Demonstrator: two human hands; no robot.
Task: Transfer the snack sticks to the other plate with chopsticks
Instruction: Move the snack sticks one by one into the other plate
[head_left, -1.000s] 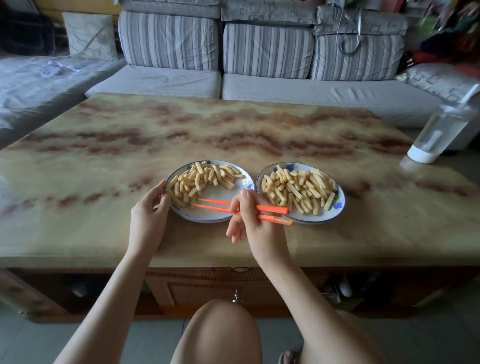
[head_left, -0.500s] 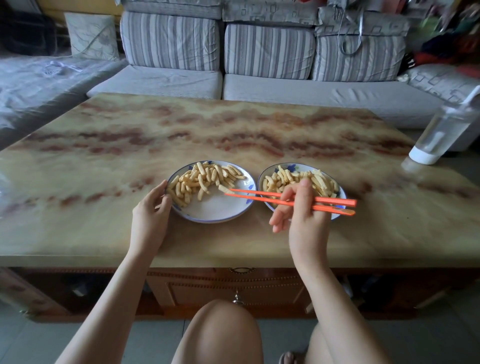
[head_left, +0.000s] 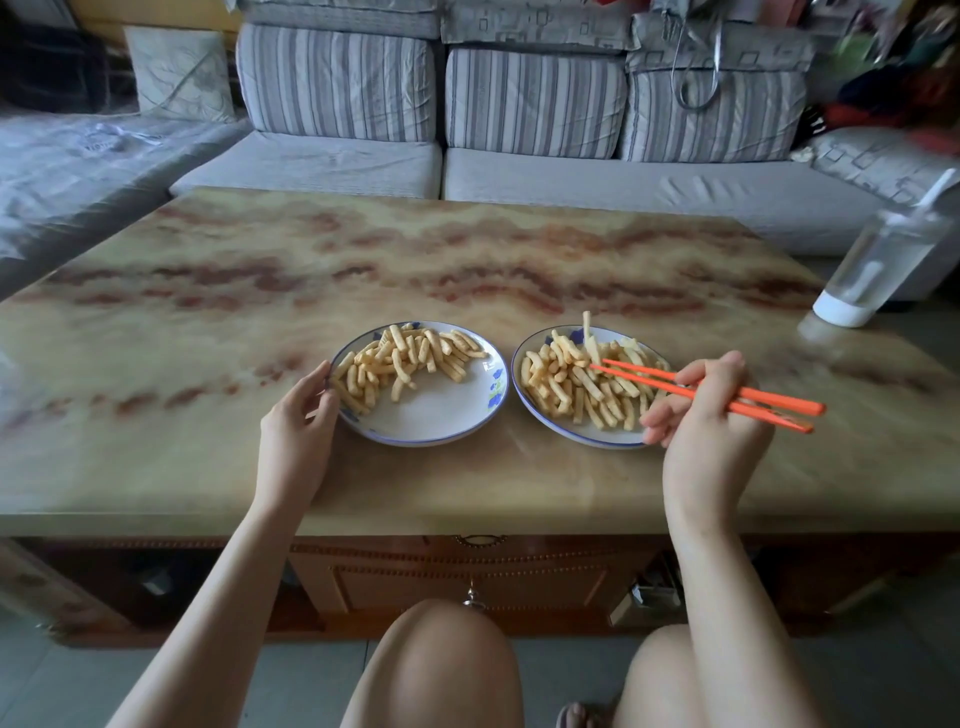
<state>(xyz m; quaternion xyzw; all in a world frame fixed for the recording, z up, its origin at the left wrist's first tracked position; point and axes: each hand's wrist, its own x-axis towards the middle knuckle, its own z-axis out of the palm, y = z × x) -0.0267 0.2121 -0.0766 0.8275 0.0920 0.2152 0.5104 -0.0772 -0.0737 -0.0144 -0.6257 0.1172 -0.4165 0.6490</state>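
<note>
Two white plates with blue rims sit side by side near the table's front edge. The left plate (head_left: 441, 415) carries snack sticks (head_left: 400, 358) on its far and left parts. The right plate (head_left: 592, 441) is piled with snack sticks (head_left: 571, 384). My right hand (head_left: 711, 415) grips orange chopsticks (head_left: 727, 392), whose tips lie over the right plate's pile by a stick (head_left: 589, 338) standing on end. Whether the tips pinch it, I cannot tell. My left hand (head_left: 296, 421) touches the left plate's rim with relaxed fingers.
The marble-patterned table (head_left: 467, 260) stretches far behind the plates. A clear bottle (head_left: 878, 265) with a white base stands at the table's right edge. A striped grey sofa (head_left: 519, 104) runs along the far side. My knees sit below the front edge.
My right hand carried the chopsticks from the left plate rightward to the right plate. Their tips now reach its pile. The left hand stayed on the left plate's rim.
</note>
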